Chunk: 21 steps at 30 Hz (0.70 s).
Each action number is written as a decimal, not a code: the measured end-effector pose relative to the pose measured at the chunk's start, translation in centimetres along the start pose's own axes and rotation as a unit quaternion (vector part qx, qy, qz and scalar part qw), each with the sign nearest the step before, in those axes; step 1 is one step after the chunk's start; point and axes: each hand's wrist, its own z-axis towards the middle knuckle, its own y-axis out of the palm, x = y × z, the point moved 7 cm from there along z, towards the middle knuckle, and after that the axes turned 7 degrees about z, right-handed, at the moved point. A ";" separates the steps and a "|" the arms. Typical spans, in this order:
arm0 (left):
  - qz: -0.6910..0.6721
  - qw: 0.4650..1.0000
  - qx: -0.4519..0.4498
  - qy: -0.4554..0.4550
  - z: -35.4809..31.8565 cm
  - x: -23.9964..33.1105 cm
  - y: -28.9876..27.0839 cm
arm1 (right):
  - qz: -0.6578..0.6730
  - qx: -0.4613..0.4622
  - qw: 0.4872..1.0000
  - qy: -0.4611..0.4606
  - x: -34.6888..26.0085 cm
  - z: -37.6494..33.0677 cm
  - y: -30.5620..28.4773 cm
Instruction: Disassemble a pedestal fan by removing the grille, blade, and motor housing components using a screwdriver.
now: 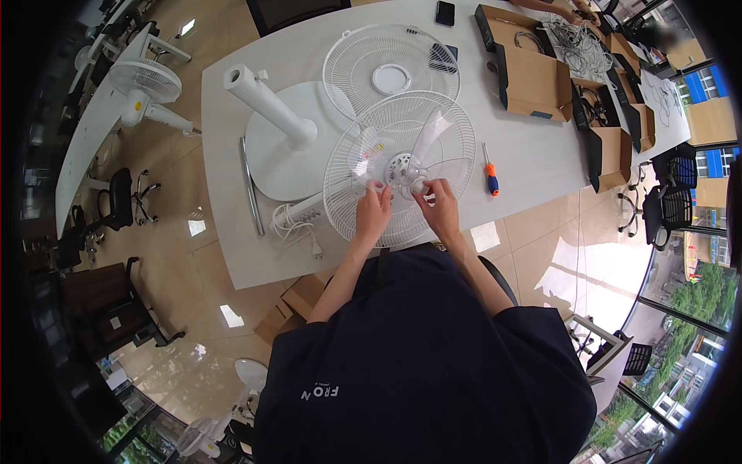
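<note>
A white wire fan guard (337, 203) rests on the table edge in front of me, with a metal motor plate at its centre. Over it lies a clear three-bladed fan blade (430, 139), its hub just right of the plate. My right hand (440, 209) pinches the blade's small whitish hub. The fingers of my left hand (373, 213) are drawn together beside the plate, left of the hub; what they hold, if anything, is hidden. Behind lies a second round guard (348, 48) with a ring in its middle.
Left stands a white pole (267, 107) on a round base (265, 166), beside a chrome tube (251, 185). A corded plug (316, 250) lies nearby. Rightward are a screwdriver (491, 176), cardboard boxes (533, 81) and tangled cables (580, 48). Another person's hand (573, 13) reaches in there.
</note>
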 end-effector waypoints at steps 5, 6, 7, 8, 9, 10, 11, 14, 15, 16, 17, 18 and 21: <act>-0.018 1.000 0.008 0.005 0.0 0.1 -0.1 | -0.219 -0.148 0.929 0.260 5.7 -0.5 1.1; -0.016 1.000 0.009 0.003 -0.2 0.0 -0.1 | -0.217 -0.151 0.929 0.261 4.9 -0.4 0.9; -0.011 1.000 0.003 -0.006 -0.1 -0.2 0.1 | -0.182 -0.109 0.947 0.243 3.1 0.2 0.0; -0.006 1.000 -0.002 -0.015 -0.1 -0.4 0.1 | -0.146 -0.067 0.961 0.224 2.1 0.6 -0.5; -0.006 1.000 -0.001 -0.016 -0.1 -0.3 0.1 | -0.146 -0.069 0.961 0.223 2.0 0.4 -0.5; -0.006 1.000 -0.001 -0.013 -0.1 -0.2 0.1 | -0.094 -0.050 0.988 0.115 0.4 0.8 -0.5; -0.005 1.000 -0.001 -0.010 -0.1 -0.1 0.1 | -0.041 -0.030 0.999 0.005 -1.1 1.1 -0.6; -0.006 1.000 -0.011 -0.016 -0.1 0.0 0.0 | -0.011 -0.019 0.999 0.044 0.2 0.9 -0.3; -0.006 1.000 -0.011 -0.017 -0.2 -0.1 0.0 | -0.010 -0.020 0.999 0.044 0.3 1.0 -0.3; -0.010 1.000 -0.009 -0.013 -0.2 -0.2 0.0 | -0.029 -0.044 0.994 0.097 1.1 1.0 0.0; -0.014 1.000 -0.008 -0.008 -0.1 -0.2 0.0 | -0.047 -0.067 0.985 0.149 2.0 0.9 0.2; -0.014 1.000 -0.008 -0.007 -0.1 0.0 -0.1 | -0.047 -0.067 0.985 0.150 1.9 1.1 0.2; 0.003 1.000 -0.005 -0.005 0.1 0.4 -0.4 | -0.156 -0.119 0.954 0.227 3.2 1.2 0.5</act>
